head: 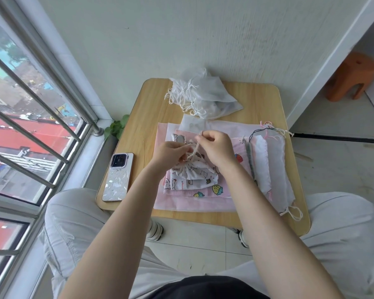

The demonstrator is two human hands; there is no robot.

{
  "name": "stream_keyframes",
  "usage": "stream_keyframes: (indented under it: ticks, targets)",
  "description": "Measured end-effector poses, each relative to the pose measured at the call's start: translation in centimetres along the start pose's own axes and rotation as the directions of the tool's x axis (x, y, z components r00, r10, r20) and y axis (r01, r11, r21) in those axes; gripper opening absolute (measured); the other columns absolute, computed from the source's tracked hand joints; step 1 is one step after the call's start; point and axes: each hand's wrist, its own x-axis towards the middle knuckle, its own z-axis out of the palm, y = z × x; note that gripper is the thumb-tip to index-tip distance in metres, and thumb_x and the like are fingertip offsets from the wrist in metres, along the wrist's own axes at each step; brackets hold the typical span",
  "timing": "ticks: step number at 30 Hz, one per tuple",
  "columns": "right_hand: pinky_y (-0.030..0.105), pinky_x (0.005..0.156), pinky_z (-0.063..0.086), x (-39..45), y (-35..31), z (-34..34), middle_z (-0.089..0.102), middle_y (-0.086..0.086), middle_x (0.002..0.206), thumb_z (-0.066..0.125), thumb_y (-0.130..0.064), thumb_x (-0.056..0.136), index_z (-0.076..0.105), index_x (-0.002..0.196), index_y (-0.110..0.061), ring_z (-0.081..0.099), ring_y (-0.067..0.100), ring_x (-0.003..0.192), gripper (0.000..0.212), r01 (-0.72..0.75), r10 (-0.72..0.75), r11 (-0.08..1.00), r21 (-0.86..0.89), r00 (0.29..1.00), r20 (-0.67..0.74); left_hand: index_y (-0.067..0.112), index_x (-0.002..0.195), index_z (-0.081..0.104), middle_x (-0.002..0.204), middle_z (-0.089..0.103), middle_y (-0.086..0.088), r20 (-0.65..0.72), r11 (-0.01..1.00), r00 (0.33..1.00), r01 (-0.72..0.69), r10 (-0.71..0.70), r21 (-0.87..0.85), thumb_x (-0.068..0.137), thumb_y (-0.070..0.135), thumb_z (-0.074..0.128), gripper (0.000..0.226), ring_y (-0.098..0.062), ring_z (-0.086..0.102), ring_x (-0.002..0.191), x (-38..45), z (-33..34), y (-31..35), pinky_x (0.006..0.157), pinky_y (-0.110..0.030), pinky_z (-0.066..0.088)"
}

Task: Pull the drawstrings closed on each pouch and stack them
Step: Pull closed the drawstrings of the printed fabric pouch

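Fingers of the left hand (pixel 171 153) pinch the gathered neck of the cartoon-print pouch (pixel 193 171), while the right hand (pixel 216 147) pinches its cream drawstring (pixel 195 147) just above. That cord runs up and away from the neck, so the pull looks to belong to the right hand. Soft, crinkled cotton, the pouch sits atop flat pink pouches (pixel 188 197) at the middle of the wooden table (pixel 151 100). Beyond it, at the table's far edge, lies a heap of sheer white pouches (pixel 203 96).

A small white cartoon-print pouch (pixel 194 171), neck gathered, lies atop flat pink pouches (pixel 181 197); white cinched pouches (pixel 201 93) are heaped beyond it, grey-white ones (pixel 272 169) beside it.
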Motion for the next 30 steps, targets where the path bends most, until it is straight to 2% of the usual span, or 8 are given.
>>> stream_keyframes:
  ticks: [6, 8, 11, 15, 19, 24, 28, 30]
  targets:
    - [0.023, 0.066, 0.052, 0.1, -1.5, 0.4, 0.070, -0.001, 0.076, 0.066, -0.027, 0.088, 0.072, 0.076, -0.021, 0.064, 0.010, 0.072, 0.014, 0.098, -0.105, 0.993, 0.064, 0.989, 0.103, 0.017, 0.059, 0.054, 0.063, 0.039, -0.005, 0.151, 0.998, 0.987, -0.055, 0.050, 0.026, 0.091, 0.027, 0.060, 0.034, -0.013, 0.034, 0.052, -0.4, 0.3, 0.9, 0.052, -0.021, 0.032]
    - [0.018, 0.061, 0.047, 0.2, -1.4, 0.6, 0.068, -0.004, 0.074, 0.061, -0.028, 0.092, 0.073, 0.081, -0.016, 0.061, 0.005, 0.069, 0.020, 0.114, -0.111, 0.993, -0.015, 0.985, 0.135, 0.014, 0.063, 0.056, 0.060, 0.038, -0.004, 0.127, 0.998, 0.991, -0.054, 0.050, 0.026, 0.091, 0.027, 0.061, 0.032, -0.013, 0.033, 0.050, -0.3, 0.3, 0.8, 0.049, -0.020, 0.032]
    - [0.026, 0.060, 0.041, 0.4, -0.9, 0.2, 0.062, 0.001, 0.068, 0.051, -0.032, 0.097, 0.067, 0.077, -0.008, 0.056, 0.013, 0.065, 0.035, 0.113, -0.079, 0.971, -0.213, 0.984, 0.162, 0.014, 0.060, 0.061, 0.060, 0.050, -0.003, 0.070, 0.999, 0.997, -0.035, 0.036, -0.015, 0.093, 0.027, 0.061, 0.035, -0.013, 0.041, 0.053, -0.1, 0.0, 0.5, 0.051, -0.020, 0.035]
    - [0.033, 0.061, 0.047, 0.7, -0.1, -0.6, 0.063, 0.016, 0.067, 0.057, -0.032, 0.090, 0.064, 0.078, 0.005, 0.058, 0.027, 0.061, 0.039, 0.059, 0.014, 0.942, -0.331, 0.977, 0.213, 0.011, 0.065, 0.067, 0.061, 0.060, -0.004, -0.009, 0.995, 1.000, -0.003, 0.002, -0.102, 0.093, 0.021, 0.062, 0.030, -0.014, 0.047, 0.053, 0.2, -0.1, 0.2, 0.052, -0.023, 0.039]
    - [0.021, 0.052, 0.041, 0.3, -0.2, -0.9, 0.067, 0.000, 0.067, 0.069, -0.031, 0.083, 0.073, 0.079, -0.007, 0.054, 0.008, 0.055, 0.025, 0.010, 0.078, 0.965, -0.263, 0.943, 0.323, -0.001, 0.085, 0.074, 0.061, 0.061, -0.004, -0.049, 0.979, 0.998, 0.015, -0.026, -0.202, 0.090, 0.018, 0.068, 0.021, -0.014, 0.049, 0.055, 0.3, 0.0, 0.0, 0.054, -0.024, 0.042]
    - [0.020, 0.061, 0.044, 0.3, 0.0, -0.5, 0.065, -0.006, 0.066, 0.076, -0.025, 0.080, 0.076, 0.072, -0.015, 0.057, 0.004, 0.062, 0.012, 0.032, 0.058, 0.974, -0.225, 0.922, 0.383, 0.001, 0.073, 0.065, 0.075, 0.066, -0.018, -0.039, 0.980, 0.999, 0.011, -0.019, -0.197, 0.079, 0.017, 0.078, 0.022, -0.022, 0.055, 0.068, 0.5, -0.3, -0.5, 0.063, -0.031, 0.045]
    - [0.025, 0.055, 0.033, 0.2, 0.0, -0.6, 0.043, 0.001, 0.059, 0.064, -0.019, 0.081, 0.058, 0.058, -0.008, 0.040, 0.012, 0.052, 0.026, 0.023, 0.068, 0.972, -0.234, 0.925, 0.373, 0.008, 0.081, 0.074, 0.103, 0.073, -0.015, 0.029, 0.983, 0.999, -0.017, 0.022, -0.180, 0.079, 0.005, 0.076, 0.004, -0.022, 0.059, 0.082, 0.4, -1.0, -0.6, 0.076, -0.034, 0.049]
    - [0.027, 0.062, 0.042, 0.5, 0.1, -0.7, 0.058, -0.006, 0.072, 0.058, -0.018, 0.083, 0.064, 0.075, -0.012, 0.053, 0.011, 0.065, 0.012, 0.002, 0.060, 0.977, -0.211, 0.957, 0.285, 0.010, 0.093, 0.076, 0.096, 0.073, -0.012, 0.069, 0.992, 0.996, -0.040, 0.049, -0.117, 0.080, 0.005, 0.076, 0.013, -0.018, 0.062, 0.079, 0.3, -1.3, -0.4, 0.079, -0.033, 0.051]
